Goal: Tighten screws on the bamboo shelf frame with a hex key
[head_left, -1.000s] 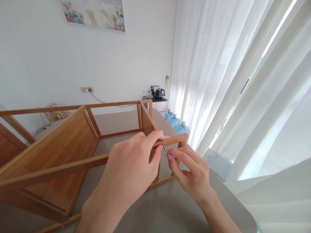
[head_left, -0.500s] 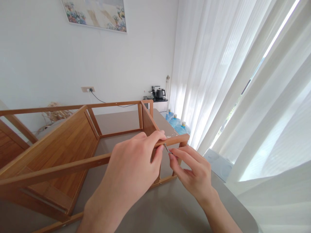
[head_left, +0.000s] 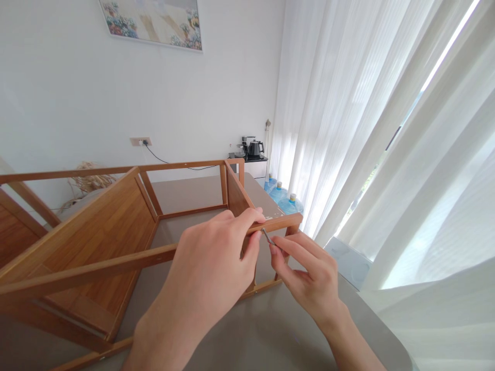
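Observation:
A wooden shelf unit lies on its side on a grey table, its slatted boards standing on edge. My left hand is closed around the near rail by its right end, thumb below and fingers over the top. Between the thumb and fingertips of my right hand is a small metal hex key. The key's tip meets the rail's side just right of my left thumb; the screw or hole there is too small to make out.
Blue water jugs stand on the floor beyond the table, beside white curtains. A black kettle and a coffee maker sit on a small cabinet at the back. Dried straw-like stalks lie behind the shelf unit.
The hex key has turned slightly at the rail, with my right fingertips shifting a little to the right. My left hand keeps its hold, and the shelf unit has not moved.

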The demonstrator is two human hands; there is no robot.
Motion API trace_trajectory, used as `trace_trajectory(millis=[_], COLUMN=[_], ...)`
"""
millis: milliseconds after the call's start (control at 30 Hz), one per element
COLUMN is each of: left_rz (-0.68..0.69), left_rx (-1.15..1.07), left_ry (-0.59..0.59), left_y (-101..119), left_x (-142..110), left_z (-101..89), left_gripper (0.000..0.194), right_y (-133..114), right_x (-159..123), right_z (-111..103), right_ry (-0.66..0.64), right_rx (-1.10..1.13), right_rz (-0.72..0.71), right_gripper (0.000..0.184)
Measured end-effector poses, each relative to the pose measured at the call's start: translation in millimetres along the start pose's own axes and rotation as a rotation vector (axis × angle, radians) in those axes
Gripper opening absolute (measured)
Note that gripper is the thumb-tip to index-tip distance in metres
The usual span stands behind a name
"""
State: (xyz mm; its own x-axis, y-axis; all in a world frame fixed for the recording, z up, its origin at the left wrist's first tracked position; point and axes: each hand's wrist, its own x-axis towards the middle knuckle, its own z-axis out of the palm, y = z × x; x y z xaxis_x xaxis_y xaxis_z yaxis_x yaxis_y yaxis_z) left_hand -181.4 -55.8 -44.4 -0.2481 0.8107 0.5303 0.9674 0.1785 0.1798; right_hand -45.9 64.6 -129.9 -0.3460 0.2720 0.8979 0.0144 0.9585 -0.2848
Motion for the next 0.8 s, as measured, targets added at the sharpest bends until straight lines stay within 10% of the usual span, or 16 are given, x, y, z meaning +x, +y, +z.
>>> trace_trajectory(millis=[800], left_rz=[0.005], left_rx=[-0.007], left_ry=[-0.015], left_y=[-1.8], left_x=[-1.2], left_z=[-0.7], left_gripper=[0.026], right_y=[-6.6], right_x=[-5.3], right_z=[4.2], right_ry=[-0.033], right_rx=[-0.029], right_rz=[0.011], right_gripper=[0.028])
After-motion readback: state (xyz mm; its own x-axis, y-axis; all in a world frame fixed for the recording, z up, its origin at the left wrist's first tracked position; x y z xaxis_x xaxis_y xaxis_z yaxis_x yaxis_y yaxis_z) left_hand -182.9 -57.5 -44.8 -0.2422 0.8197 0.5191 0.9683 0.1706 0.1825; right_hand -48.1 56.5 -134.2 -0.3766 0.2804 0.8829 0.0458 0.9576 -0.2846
